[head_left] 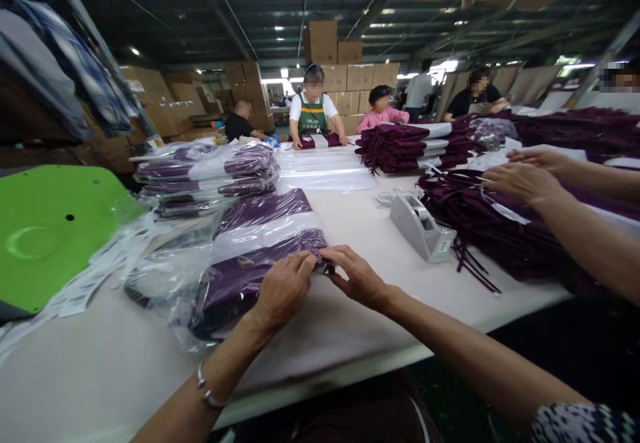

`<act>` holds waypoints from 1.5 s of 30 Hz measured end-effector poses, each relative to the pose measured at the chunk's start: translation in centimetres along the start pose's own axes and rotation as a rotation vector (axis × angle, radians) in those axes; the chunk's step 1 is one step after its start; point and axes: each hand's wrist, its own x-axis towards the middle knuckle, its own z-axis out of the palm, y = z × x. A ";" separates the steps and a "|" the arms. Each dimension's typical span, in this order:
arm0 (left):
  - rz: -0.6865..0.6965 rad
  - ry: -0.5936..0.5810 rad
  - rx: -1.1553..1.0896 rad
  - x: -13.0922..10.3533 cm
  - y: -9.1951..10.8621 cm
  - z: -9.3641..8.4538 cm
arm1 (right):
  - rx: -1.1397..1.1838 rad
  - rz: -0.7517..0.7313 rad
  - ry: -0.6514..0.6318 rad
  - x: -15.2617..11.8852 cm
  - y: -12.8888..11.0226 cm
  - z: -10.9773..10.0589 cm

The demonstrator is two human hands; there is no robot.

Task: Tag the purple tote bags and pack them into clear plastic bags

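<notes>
Item 1: white table (360, 229); the largest thing here, long and bare in the middle so garments can lie flat on it.

Item 2: loose heap of dark purple garments (500, 229) to my right, cords trailing off its edge; a co-worker's two hands (525, 179) rest on top of it, apart from mine.

Item 3: stack of bagged garments (210, 176) at far left of the table, piled flat, film glinting; a folded stack (395, 146) lies farther back, near people standing at the far end.

Item 4: green plastic sheet (45, 229) off the table's left edge, with paper tags (80, 289) spread just beside it.

Item 5: bagged purple garment (240, 283) directly before me, lying flat in clear film, its open end turned toward my hands, presumably so the mouth can be closed; a second bagged piece lies just behind it, touching.

Item 6: tape dispenser (420, 226), grey, standing between my bag and the loose heap, within easy reach of my right side.

Item 7: my left hand (285, 286), curled, fingers nearly closed, pinching the film at the bag's corner; a bracelet sits on that wrist.

Item 8: my right hand (357, 276), thumb and forefinger pressed together on the same corner of film, meeting the left hand there; the other fingers are loosely bent; whether tape is between them I cannot tell.
</notes>
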 end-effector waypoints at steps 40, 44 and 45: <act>-0.161 0.111 -0.230 -2.7 -1.7 1.4 | -0.111 -0.133 -0.099 3.6 -1.1 0.3; -0.028 0.165 -0.092 -3.2 -1.6 1.6 | -0.083 -0.143 -0.158 3.6 -0.7 -0.2; 0.009 0.166 -0.047 -3.3 -1.5 1.5 | -0.086 -0.140 -0.182 3.4 -0.6 -0.2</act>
